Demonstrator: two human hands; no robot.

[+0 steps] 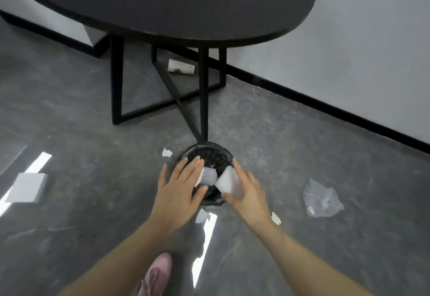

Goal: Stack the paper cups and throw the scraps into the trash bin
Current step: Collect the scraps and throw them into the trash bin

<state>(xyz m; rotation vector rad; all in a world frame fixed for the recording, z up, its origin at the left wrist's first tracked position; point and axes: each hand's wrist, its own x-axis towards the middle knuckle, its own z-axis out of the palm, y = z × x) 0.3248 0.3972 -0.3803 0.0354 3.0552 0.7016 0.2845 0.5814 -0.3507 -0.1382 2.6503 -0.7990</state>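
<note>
My left hand (179, 186) and my right hand (247, 188) hover side by side over a small black-lined trash bin (207, 150) on the floor. Both hands have straight, spread fingers. A white paper scrap (207, 176) is at my left fingertips above the bin's opening. Another blurred white scrap (229, 182) lies against my right palm and fingers. Small white scraps lie on the floor left of the bin (167, 152), in front of it (201, 216) and beside my right wrist (276, 218). A white paper cup (181, 68) lies on its side under the table.
A round black table (162, 4) on black metal legs stands just behind the bin. A crumpled clear plastic wrapper (322, 199) lies on the floor to the right, and a white sheet (26, 187) to the left. My pink shoe (156, 274) is near the bottom edge. A wall runs along the right.
</note>
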